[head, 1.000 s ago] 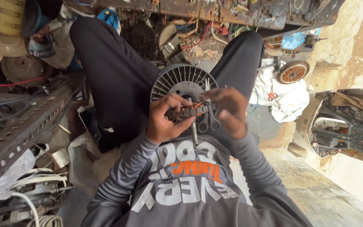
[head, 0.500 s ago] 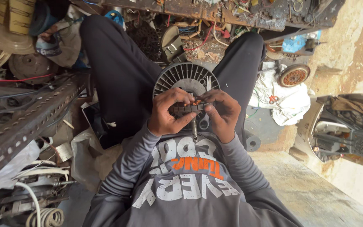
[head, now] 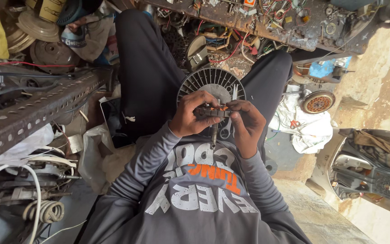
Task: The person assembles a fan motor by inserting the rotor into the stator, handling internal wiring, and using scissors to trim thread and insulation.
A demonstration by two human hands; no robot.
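The largest thing is the person's grey long-sleeved shirt with white and orange print (head: 195, 190), filling the lower middle, with black trousers (head: 150, 77) running up toward twelve o'clock. At nine o'clock a long rusty perforated steel angle bar (head: 37, 108) slants across the clutter. At four o'clock stands a dusty metal housing with a wheel inside (head: 375, 176), and at three o'clock a crumpled white cloth (head: 308, 126) lies on the ground, a round copper-wound rotor disc (head: 318, 101) touching its upper edge. A coil of white cable (head: 46, 210) sits at eight o'clock.

In the lap, between the knees, rests a round grey slotted fan cover (head: 211, 83). Just below it, toward six o'clock, both hands meet. The left hand (head: 190, 115) is curled tight, thumb and fingertips pinching the left end of a small dark metal motor part with orange windings (head: 213, 111). The right hand (head: 247, 126) closes likewise round its right end, fingers bent inward. The part is held level, above the shirt's chest and in front of the cover. A thin steel shaft (head: 213, 133) hangs down from it toward six o'clock. A pair of steel pliers (head: 227, 129) shows just beside the shaft, partly behind the right thumb; whether the hand grips them cannot be told.
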